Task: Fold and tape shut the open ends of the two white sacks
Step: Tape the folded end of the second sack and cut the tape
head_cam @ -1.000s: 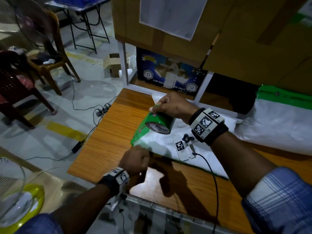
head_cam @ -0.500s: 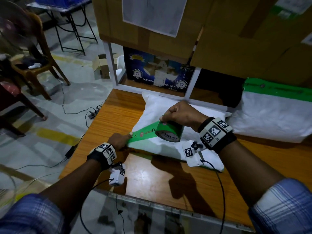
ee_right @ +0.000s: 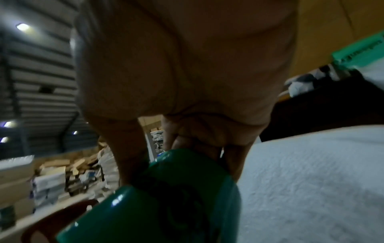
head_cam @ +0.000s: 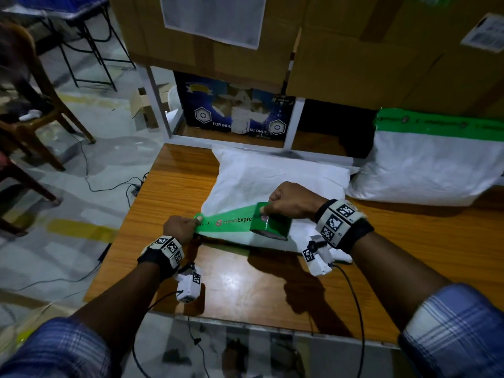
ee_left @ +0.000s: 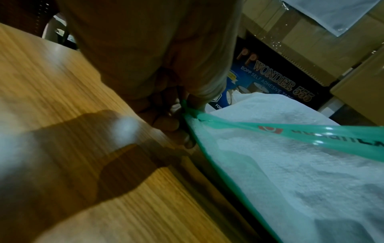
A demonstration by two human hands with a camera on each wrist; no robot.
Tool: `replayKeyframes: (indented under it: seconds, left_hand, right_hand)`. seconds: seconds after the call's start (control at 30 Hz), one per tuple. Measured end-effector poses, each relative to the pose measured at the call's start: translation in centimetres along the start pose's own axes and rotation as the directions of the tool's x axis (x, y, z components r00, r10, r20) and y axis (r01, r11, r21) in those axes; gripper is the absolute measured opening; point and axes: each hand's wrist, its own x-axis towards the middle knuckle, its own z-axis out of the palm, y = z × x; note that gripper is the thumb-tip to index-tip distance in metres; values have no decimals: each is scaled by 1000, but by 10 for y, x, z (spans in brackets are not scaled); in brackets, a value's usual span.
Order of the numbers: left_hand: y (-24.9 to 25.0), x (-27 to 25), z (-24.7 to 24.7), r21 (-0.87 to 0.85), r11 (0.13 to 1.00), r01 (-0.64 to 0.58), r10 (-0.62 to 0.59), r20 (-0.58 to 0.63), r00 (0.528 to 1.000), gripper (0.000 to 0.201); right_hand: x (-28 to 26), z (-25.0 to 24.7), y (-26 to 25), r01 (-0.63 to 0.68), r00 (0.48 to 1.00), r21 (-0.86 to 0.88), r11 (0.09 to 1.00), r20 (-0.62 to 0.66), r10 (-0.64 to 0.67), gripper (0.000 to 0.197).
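A white sack (head_cam: 272, 175) lies across the wooden table (head_cam: 174, 181) with its near edge toward me. My left hand (head_cam: 181, 227) pinches the free end of a green tape strip (head_cam: 231, 223) at the sack's near left corner (ee_left: 207, 131). My right hand (head_cam: 289, 200) grips the green tape roll (head_cam: 270, 223) over the sack's near edge, thumb in the core (ee_right: 158, 194). The strip stretches taut between both hands. A second white sack (head_cam: 431, 165) at the back right carries green tape (head_cam: 436, 124) along its far end.
Cardboard boxes (head_cam: 354, 50) stand on a white-framed shelf behind the table, with a blue tape carton (head_cam: 234, 107) under them. Chairs (head_cam: 32, 105) and floor cables (head_cam: 109, 184) lie to the left. The table's near edge (head_cam: 245, 326) is close to me.
The left hand rose from the table's front to the sack's left corner with the tape end. The right hand drew the roll rightward and lower, lengthening the strip over the sack's near edge.
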Motion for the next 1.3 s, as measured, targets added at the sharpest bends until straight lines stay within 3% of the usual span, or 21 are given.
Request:
replayKeyframes:
  seconds: [0.1, 0.27, 0.37, 0.53, 0.67, 0.77, 0.83, 0.93, 0.97, 1.03, 1.13, 1.23, 1.3]
  left_hand:
    - [2, -2, 1, -20, 1000, -17, 16, -30, 999, 38]
    - [0, 0, 2, -79, 997, -8, 5, -41, 999, 32]
    - [0, 1, 3, -35, 999, -8, 6, -53, 999, 37]
    - [3, 0, 7, -18, 998, -56, 55, -46, 997, 40]
    - [6, 1, 4, -22, 999, -43, 41, -55, 998, 41]
    - [3, 5, -1, -20, 999, -28, 27, -66, 997, 46]
    - [1, 6, -2, -30, 999, -18, 16, -75, 997, 43]
    - [-1, 5, 1, -38, 999, -18, 15, -75, 997, 41]
    - [-1, 4, 3, -32, 999, -17, 14, -73, 997, 42]
    - [-1, 3, 4, -37, 999, -3, 0, -82, 997, 42]
    - [1, 4, 4, -27, 1000, 5, -7, -81, 997, 39]
    - [1, 7, 2, -45, 999, 8, -11, -83, 996, 40]
    - [-1, 10, 1, -45, 999, 11, -15, -92, 996, 43]
  right_hand:
    - [-2, 1, 13, 39, 999, 1, 999, -25, -39, 40]
    - [-6, 9, 43, 48, 998, 294, 955, 32, -60, 28]
    - [-10, 11, 51, 61, 995, 208, 976, 67, -76, 40]
    - [-18, 2, 60, 89, 994, 143, 986, -70, -80, 46]
    - [-27, 0, 71, 38, 989, 280, 959, 126, -76, 42]
    - [-35, 0, 82, 38, 976, 391, 920, 184, -118, 30]
    - [-37, -2, 89, 73, 986, 316, 946, 121, -116, 26]
    - [-44, -8, 104, 23, 995, -72, 997, -97, -30, 59]
    - [-50, -10, 109, 3, 994, -91, 996, -111, -13, 64]
    - [-60, -15, 122, 11, 998, 55, 998, -58, -8, 66]
    - [-70, -19, 142, 32, 999, 375, 926, -39, -18, 77]
    - [-75, -16, 157, 43, 999, 418, 907, -41, -29, 57]
    - [-79, -15, 166, -14, 994, 315, 949, -101, 49, 56]
